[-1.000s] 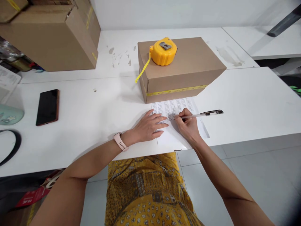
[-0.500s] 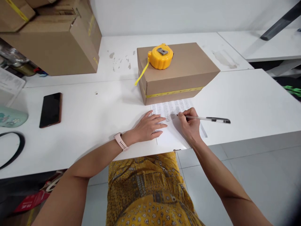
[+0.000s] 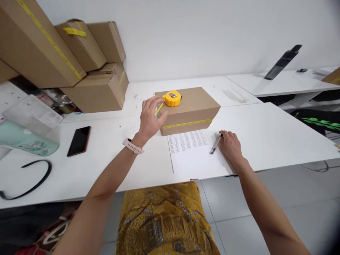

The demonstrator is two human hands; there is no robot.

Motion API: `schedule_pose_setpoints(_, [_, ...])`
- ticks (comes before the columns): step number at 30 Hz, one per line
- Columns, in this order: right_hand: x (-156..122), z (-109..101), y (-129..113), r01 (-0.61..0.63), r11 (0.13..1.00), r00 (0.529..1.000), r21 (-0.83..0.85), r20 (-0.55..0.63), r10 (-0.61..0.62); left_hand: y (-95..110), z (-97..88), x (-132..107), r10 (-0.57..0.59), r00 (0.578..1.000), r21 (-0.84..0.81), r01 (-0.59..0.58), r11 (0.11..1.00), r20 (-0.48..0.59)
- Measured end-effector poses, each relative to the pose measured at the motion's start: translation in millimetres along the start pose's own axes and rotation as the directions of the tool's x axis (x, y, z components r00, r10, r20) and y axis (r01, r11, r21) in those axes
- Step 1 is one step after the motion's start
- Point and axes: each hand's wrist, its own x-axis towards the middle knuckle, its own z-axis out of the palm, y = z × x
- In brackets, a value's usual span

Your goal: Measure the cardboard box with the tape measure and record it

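Cardboard box [image 3: 191, 109] on the white bench [image 3: 265, 131], taken as landmark. Well left of it a dark phone [image 3: 78, 140] is laid flat, apparently kept clear of the work. At its left corner the left hand [image 3: 149, 118] is raised, fingers released and spread, nothing grasped, just short of the yellow tape measure [image 3: 172, 98] parked on the box's top. Against its front a printed sheet [image 3: 190, 148] is spread flat, presumably for writing. At the sheet's right edge a pen [image 3: 215, 143] is laid, its upper end met by the right hand [image 3: 230, 146]; whether it is pinched or merely touched cannot be told.
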Motion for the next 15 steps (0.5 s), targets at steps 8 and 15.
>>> schedule_pose_setpoints(8, [-2.9,11.5,8.0,-0.091,0.982,0.987,0.163,-0.115,0.111,4.1,37.2,59.1,-0.289,0.890,-0.013,0.314,0.949,0.352])
schedule_pose_setpoints(15, [-4.6,1.6,4.8,-0.120,0.951,0.955,0.283,-0.229,0.189,35.0,32.2,44.1,-0.255,0.954,-0.330,0.295,0.897,0.159])
